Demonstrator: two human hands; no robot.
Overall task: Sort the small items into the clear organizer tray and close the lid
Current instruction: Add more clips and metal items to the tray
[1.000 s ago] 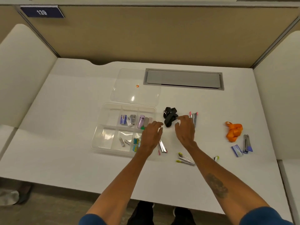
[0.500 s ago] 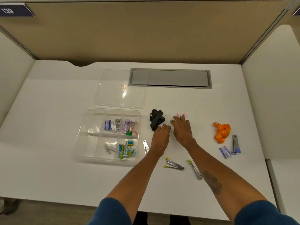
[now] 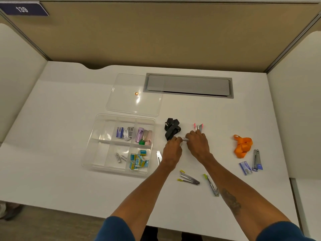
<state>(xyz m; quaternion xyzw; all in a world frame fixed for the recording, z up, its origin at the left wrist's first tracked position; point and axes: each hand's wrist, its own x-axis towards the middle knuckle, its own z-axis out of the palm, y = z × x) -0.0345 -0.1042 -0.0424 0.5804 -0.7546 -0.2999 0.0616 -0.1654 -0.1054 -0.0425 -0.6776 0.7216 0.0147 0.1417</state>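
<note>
Your left hand (image 3: 172, 150) and right hand (image 3: 198, 145) meet on the desk (image 3: 69, 180), fingers closed together on one small silvery item (image 3: 185, 139), mostly hidden. The clear organizer tray (image 3: 119, 171), six compartments, four filled, lies left of them; its lid (image 3: 121, 101) is off behind it. Two straps: black (image 3: 172, 130), orange (image 3: 243, 147).
</note>
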